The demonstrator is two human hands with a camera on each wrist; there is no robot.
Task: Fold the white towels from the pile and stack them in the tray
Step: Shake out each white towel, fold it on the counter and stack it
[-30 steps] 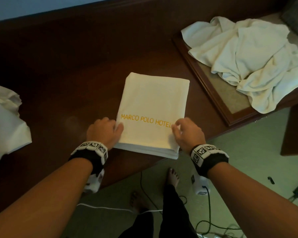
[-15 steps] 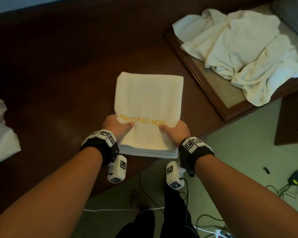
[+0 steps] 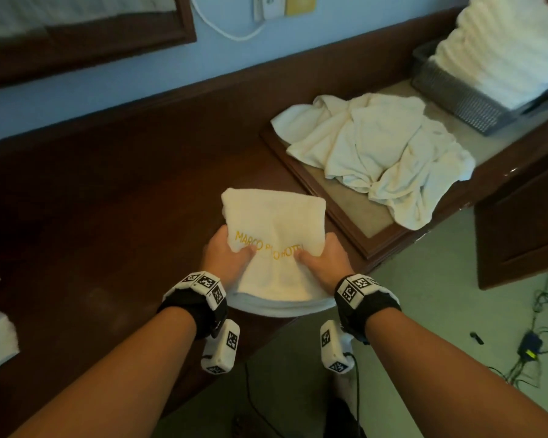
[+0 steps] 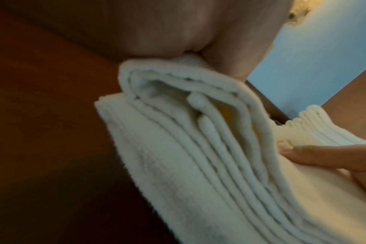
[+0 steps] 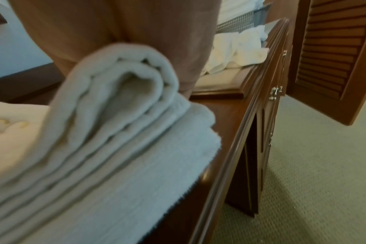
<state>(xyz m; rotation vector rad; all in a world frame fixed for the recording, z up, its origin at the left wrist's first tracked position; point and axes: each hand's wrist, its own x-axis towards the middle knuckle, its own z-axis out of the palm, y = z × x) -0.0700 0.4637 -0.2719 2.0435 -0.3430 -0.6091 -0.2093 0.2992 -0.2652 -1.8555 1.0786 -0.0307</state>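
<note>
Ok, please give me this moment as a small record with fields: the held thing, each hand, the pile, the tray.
held item: folded towel, white with yellow lettering, bent between both hands above the wooden counter
left hand: grips the towel's left side, thumb on top
right hand: grips the towel's right side, thumb on top
pile: unfolded white towels, crumpled, on the inset panel to the right
tray: grey mesh, far right, already holding folded towels
</note>
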